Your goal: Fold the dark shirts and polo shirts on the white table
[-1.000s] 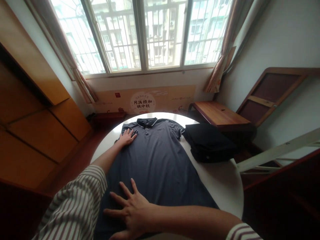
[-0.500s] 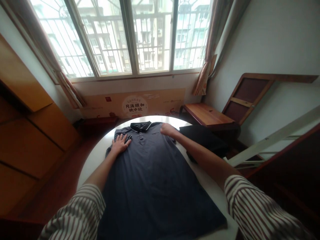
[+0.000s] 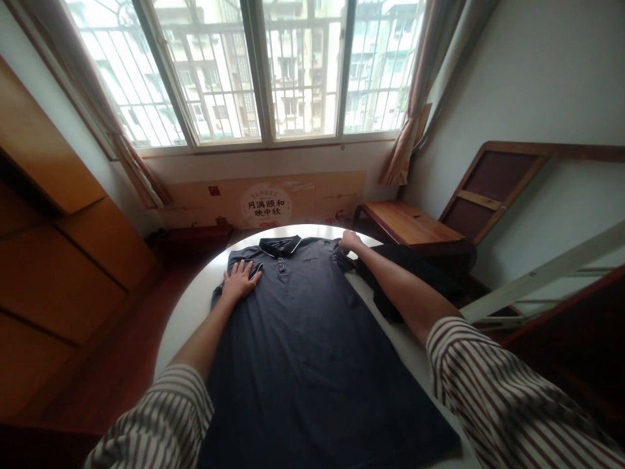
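Observation:
A dark grey-blue polo shirt (image 3: 303, 339) lies front up on a round white table (image 3: 188, 312), its black collar (image 3: 280, 247) towards the window. My left hand (image 3: 240, 280) rests flat with fingers spread on the shirt's left sleeve area, where the white-edged cuff is folded inward over the chest. At the right shoulder, my right hand (image 3: 349, 241) is closed on the other sleeve (image 3: 338, 255), which looks bunched and slightly lifted. The fingertips of that hand are partly hidden.
Folded black cloth (image 3: 390, 277) lies at the table's right side, partly behind my right forearm. Beyond stand a wooden bench (image 3: 413, 221) and a leaning folded panel (image 3: 481, 189). Wooden cabinets (image 3: 63, 254) line the left, and a barred window (image 3: 258, 78) fills the back.
My right hand has moved right, from the shirt's upper chest out to the sleeve at the right shoulder. My left hand stays flat on the folded sleeve. The camera view has shifted slightly.

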Demonstrator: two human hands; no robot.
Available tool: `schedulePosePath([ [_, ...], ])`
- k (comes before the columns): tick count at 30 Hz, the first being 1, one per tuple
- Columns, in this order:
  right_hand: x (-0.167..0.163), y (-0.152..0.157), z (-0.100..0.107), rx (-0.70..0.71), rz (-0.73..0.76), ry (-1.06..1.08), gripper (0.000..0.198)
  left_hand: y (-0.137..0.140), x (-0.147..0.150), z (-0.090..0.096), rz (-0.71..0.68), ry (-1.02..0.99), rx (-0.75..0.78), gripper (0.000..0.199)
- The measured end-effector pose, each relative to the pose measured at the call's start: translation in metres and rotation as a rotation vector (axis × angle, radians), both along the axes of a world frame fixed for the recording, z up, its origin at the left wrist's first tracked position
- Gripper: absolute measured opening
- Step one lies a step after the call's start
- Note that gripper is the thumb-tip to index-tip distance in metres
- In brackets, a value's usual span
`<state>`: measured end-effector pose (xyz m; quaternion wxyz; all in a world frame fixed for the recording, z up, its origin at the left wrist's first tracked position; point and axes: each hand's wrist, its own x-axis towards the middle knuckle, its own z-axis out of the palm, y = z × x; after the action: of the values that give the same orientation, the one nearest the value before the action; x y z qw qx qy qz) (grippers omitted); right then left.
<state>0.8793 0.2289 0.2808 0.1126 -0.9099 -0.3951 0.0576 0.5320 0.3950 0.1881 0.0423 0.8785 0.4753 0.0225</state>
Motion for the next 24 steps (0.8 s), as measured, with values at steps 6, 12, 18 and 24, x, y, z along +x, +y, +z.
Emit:
schedulePosePath([
  [6,-0.013,0.021,0.044,0.032,0.169,0.035,0.039,0.001,0.0,-0.001,0.001,-0.014,-0.003,0.079],
  [12,-0.042,0.044,0.032,-0.003,0.388,0.06,0.026,0.0,-0.001,-0.002,-0.001,-0.009,-0.008,0.078],
  [18,-0.051,0.062,-0.018,0.01,0.52,-0.03,0.029,0.007,0.008,0.013,-0.021,-0.093,0.108,0.056],
  [24,-0.052,0.079,-0.057,0.013,0.532,-0.056,0.044,0.042,0.037,0.021,-0.246,-0.049,0.045,0.046],
])
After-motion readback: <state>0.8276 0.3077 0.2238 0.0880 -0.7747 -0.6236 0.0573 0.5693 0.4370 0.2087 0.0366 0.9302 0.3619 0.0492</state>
